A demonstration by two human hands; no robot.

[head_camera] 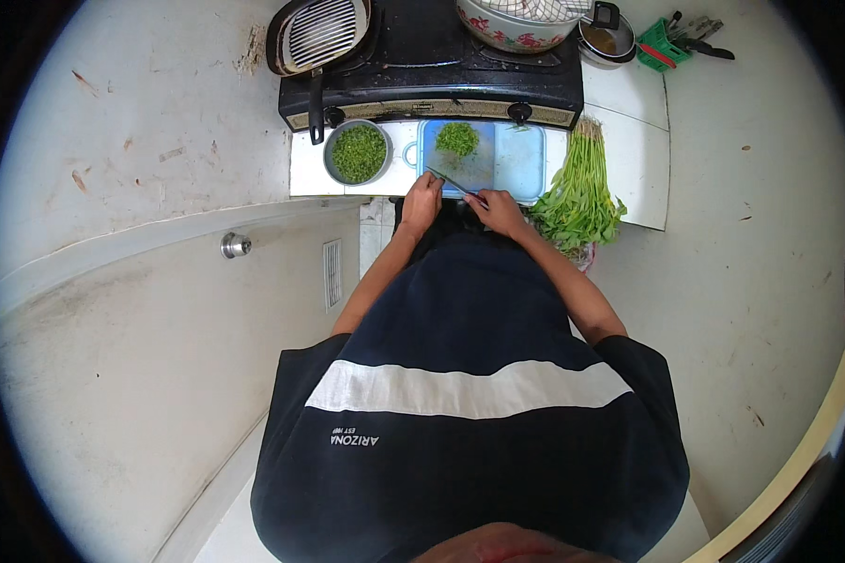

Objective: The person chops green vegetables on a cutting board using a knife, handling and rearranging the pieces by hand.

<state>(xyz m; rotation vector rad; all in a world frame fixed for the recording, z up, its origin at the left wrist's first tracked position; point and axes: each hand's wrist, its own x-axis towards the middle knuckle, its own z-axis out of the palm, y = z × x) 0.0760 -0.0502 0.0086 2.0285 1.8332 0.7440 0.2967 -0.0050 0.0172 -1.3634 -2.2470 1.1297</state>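
Observation:
My right hand (497, 210) is closed around the handle of a kitchen knife (453, 182), whose blade points up and left over a blue cutting board (520, 165). Close to the knife, at the board's near left edge, is my left hand (422, 202), its fingers curled; whether it holds anything is too small to tell. Chopped green leaves (457, 139) lie in a small heap at the top of the board. A round grey bowl of chopped greens (359, 153) stands left of the board. On the right lies a large bunch of long-stemmed leafy greens (581, 183), its leaves towards me.
Behind the board is a black gas stove (422, 77) with a grill pan (324, 35) at left and a floral enamel pot (524, 32) at right. A small pot (608, 42) and a green basket of utensils (658, 48) stand further right. Walls flank the counter.

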